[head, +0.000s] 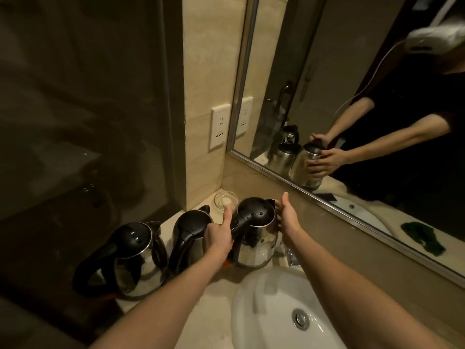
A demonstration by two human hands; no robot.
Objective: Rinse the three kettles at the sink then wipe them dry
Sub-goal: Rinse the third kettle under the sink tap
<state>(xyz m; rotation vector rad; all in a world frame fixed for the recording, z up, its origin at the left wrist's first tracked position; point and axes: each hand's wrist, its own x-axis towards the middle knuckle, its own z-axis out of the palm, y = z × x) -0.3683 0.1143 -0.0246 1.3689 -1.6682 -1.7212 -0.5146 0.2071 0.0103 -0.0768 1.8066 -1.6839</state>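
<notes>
- Head view: three electric kettles stand in a row on the beige stone countertop (216,311), left of the white sink basin (264,298). They run from the near-left edge towards the mirror.
- The far kettle (259,248) stands nearest the basin rim, and both hands are on it.
- The left hand (219,236) grips its black handle. The thumb lies straight up along the handle; the fingers curl out of sight beneath.
- The right hand (289,217) cups the steel body below the spout, thumb raised. The mirror's reflection shows its fingers wrapped round the far side.
- The middle kettle (192,220) stands just beside the left hand, partly hidden by that wrist.
- The near kettle (136,238) stands at the counter's edge, untouched.
- A small clear glass dish (225,199) sits in the corner behind the kettles, close to the left thumb.
- A chrome tap (292,256) shows only in part beside the right forearm.
- A white wall socket (220,127) is set in the tiled pillar, and a metal-framed mirror (352,96) runs along the back.
- All three kettles have rounded polished steel bodies with glossy black plastic lids and looped handles.
- Water beads dot the far kettle's lid and side.
- The basin is smooth, with a round chrome drain (300,319).
</notes>
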